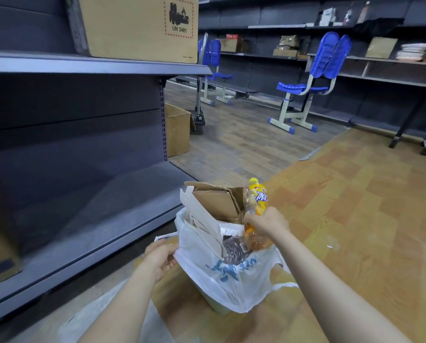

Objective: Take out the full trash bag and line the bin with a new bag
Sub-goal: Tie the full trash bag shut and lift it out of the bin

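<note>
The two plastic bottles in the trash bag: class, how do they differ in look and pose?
The orange bottle has a yellow cap and bright label; the clear bottle is colourless. The orange bottle stands upright, held by the right hand; the clear bottle lies low in the trash bag, untouched. Both are see-through plastic.

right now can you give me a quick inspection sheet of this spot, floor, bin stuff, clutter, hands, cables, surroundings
surface: wood-pattern floor, the bin stands on it.
job's things: white trash bag with blue print lines the bin; it is stuffed with cardboard, white card and a clear bottle. A second plastic bag lies on the floor nearer the person.
clutter: open cardboard box on the floor by the shelf end.
grippers: left hand pinches the bag's edge; right hand grips an orange drink bottle over the bin.
cables: nothing seen.
surroundings: dark shelving on the left carrying a large box; blue chairs and more shelves behind.
</note>
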Motion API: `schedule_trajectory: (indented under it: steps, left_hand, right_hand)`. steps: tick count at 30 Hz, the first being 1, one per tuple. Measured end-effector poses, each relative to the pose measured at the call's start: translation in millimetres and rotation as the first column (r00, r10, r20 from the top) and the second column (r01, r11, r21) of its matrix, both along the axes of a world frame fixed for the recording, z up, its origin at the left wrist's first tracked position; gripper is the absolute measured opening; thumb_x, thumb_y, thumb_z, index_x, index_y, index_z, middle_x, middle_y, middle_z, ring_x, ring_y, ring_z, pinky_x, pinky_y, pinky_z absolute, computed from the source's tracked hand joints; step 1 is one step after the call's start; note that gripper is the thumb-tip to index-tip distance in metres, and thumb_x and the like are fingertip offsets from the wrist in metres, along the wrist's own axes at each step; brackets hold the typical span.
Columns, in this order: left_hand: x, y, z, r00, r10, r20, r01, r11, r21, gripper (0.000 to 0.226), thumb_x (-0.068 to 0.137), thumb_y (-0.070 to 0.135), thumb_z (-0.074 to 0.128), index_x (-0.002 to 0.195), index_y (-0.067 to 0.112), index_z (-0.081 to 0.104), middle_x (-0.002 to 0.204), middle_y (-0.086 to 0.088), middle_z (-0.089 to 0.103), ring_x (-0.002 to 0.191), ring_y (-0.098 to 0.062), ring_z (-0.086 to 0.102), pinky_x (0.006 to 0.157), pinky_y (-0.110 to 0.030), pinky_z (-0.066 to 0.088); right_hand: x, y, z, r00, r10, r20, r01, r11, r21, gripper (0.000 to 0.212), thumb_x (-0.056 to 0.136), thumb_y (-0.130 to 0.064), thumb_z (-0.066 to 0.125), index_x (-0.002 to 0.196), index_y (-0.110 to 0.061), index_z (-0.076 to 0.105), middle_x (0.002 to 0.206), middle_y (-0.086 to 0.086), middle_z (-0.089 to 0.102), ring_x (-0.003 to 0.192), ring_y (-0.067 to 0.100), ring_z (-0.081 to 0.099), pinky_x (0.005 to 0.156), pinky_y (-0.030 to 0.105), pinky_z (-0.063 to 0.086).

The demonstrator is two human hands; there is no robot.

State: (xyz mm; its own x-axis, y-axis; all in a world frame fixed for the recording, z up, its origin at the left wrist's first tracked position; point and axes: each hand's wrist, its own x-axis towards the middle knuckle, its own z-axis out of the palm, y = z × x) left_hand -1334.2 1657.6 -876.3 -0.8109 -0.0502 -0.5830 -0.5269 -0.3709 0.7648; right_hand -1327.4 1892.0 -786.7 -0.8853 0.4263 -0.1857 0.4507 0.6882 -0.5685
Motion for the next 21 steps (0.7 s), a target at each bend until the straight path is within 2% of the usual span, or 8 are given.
schedule_trajectory:
  steps: [3, 5, 6, 8, 11, 15, 19, 21]
  left_hand:
    - [1, -5, 5, 1.0, -0.016, -0.017, 0.016, 1.0, -0.001, 0.066, 0.084, -0.011, 0.058, 0.142, 0.007, 0.033, 0.089, -0.008, 0.063, 0.075, -0.017, 0.058, 0.062, -0.028, 0.045]
    - [2, -7, 6, 1.0, -0.012, -0.023, 0.012, 1.0, 0.005, 0.065, 0.084, -0.012, 0.057, 0.142, 0.007, 0.033, 0.094, -0.009, 0.063, 0.075, -0.017, 0.058, 0.061, -0.028, 0.045]
    - [2, -7, 6, 1.0, -0.009, -0.026, 0.01, 1.0, 0.006, 0.065, 0.084, -0.012, 0.057, 0.142, 0.006, 0.033, 0.099, -0.011, 0.063, 0.075, -0.017, 0.058, 0.06, -0.029, 0.045]
    - [3, -7, 7, 0.999, -0.005, -0.035, 0.005, 1.0, 0.004, 0.065, 0.084, -0.013, 0.057, 0.142, 0.006, 0.033, 0.11, -0.015, 0.061, 0.075, -0.017, 0.058, 0.059, -0.029, 0.044]
    - [3, -6, 10, 0.999, 0.004, -0.034, -0.004, 1.0, -0.001, 0.065, 0.084, -0.013, 0.057, 0.142, 0.007, 0.034, 0.12, -0.017, 0.059, 0.076, -0.017, 0.057, 0.059, -0.029, 0.045]
    - [4, -9, 12, 0.999, 0.011, -0.033, -0.011, 1.0, 0.011, 0.065, 0.083, -0.013, 0.058, 0.141, 0.007, 0.035, 0.115, -0.014, 0.058, 0.077, -0.018, 0.057, 0.068, -0.031, 0.047]
    - [5, -12, 13, 0.999, 0.013, -0.039, -0.013, 1.0, 0.001, 0.065, 0.083, -0.013, 0.058, 0.14, 0.007, 0.035, 0.113, -0.014, 0.057, 0.08, -0.02, 0.059, 0.083, -0.035, 0.045]
    - [6, -12, 15, 0.999, 0.015, -0.036, -0.015, 1.0, -0.011, 0.065, 0.083, -0.014, 0.057, 0.14, 0.007, 0.035, 0.112, -0.014, 0.058, 0.08, -0.02, 0.059, 0.077, -0.034, 0.047]
  right_hand:
    - [-4, 13, 11, 0.965, -0.051, -0.256, 0.008, 0.986, -0.167, 0.042, 0.073, -0.036, 0.072, 0.104, -0.011, 0.059, 0.099, 0.006, 0.066, 0.09, 0.026, 0.061, 0.077, 0.033, 0.049]
    - [1, 19, 20, 0.871, 0.019, -0.491, -0.165, 0.953, -0.255, 0.061, 0.07, -0.025, 0.078, 0.123, -0.021, 0.05, 0.113, -0.001, 0.062, 0.1, 0.019, 0.06, 0.088, 0.037, 0.05]
    - [5, 20, 24, 0.807, 0.084, -0.585, -0.271, 0.932, -0.241, 0.065, 0.067, -0.02, 0.078, 0.124, -0.026, 0.048, 0.117, -0.003, 0.059, 0.101, 0.018, 0.06, 0.088, 0.036, 0.05]
    - [10, 19, 25, 0.711, 0.223, -0.667, -0.416, 0.898, -0.143, 0.055, 0.066, -0.021, 0.073, 0.116, -0.029, 0.05, 0.115, -0.004, 0.06, 0.095, 0.016, 0.06, 0.082, 0.032, 0.051]
    - [13, 21, 10, 0.704, 0.368, -0.607, -0.446, 0.895, 0.025, 0.056, 0.062, -0.044, 0.06, 0.114, -0.026, 0.056, 0.106, -0.008, 0.063, 0.095, 0.009, 0.059, 0.083, 0.022, 0.046]
    - [12, 35, -18, 0.788, 0.504, -0.354, -0.403, 0.857, 0.322, 0.071, 0.066, -0.026, 0.07, 0.133, -0.03, 0.05, 0.112, 0.0, 0.058, 0.109, 0.023, 0.054, 0.089, 0.031, 0.041]
    - [8, 22, -25, 0.79, 0.59, -0.167, -0.415, 0.714, 0.563, 0.071, 0.08, -0.037, 0.066, 0.143, -0.035, 0.035, 0.122, -0.002, 0.052, 0.115, 0.022, 0.048, 0.094, 0.032, 0.036]
    - [6, 13, -29, 0.785, 0.6, -0.153, -0.408, 0.687, 0.602, 0.068, 0.084, -0.037, 0.061, 0.145, -0.032, 0.032, 0.125, 0.001, 0.052, 0.119, 0.025, 0.047, 0.098, 0.035, 0.034]
